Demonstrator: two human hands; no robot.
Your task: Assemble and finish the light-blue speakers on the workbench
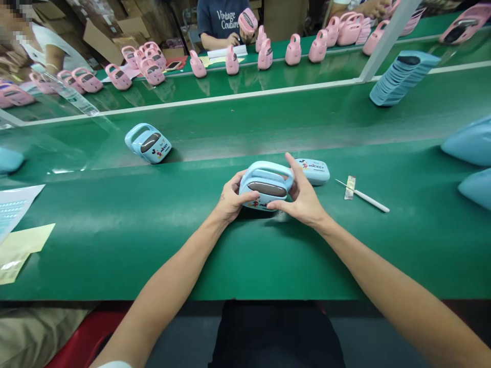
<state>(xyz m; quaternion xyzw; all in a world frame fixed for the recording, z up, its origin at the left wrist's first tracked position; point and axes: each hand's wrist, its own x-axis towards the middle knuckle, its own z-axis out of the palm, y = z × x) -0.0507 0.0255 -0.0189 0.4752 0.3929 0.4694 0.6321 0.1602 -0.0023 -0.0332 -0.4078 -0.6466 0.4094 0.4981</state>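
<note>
Between my two hands is a light blue handled case point(264, 186) with a dark oval window and a Mickey print. My left hand point(231, 199) grips its left end, thumb across the front. On its right end, my right hand point(305, 202) holds it with the thumb low on the front and the index finger raised. Just behind my right hand lies another blue printed piece point(316, 171), partly covered by my fingers. Farther right, a white-handled pointed tool point(370, 200) rests across a small pale strip point(350, 187) on the green table point(307, 260).
A blue handled case point(149, 144) stands on the belt at left. Stacked blue panels point(402, 76) lean at back right, with blue parts point(473, 143) at the right edge. Papers point(23, 245) lie left. Across a white rail point(230, 95), people handle pink cases point(293, 50).
</note>
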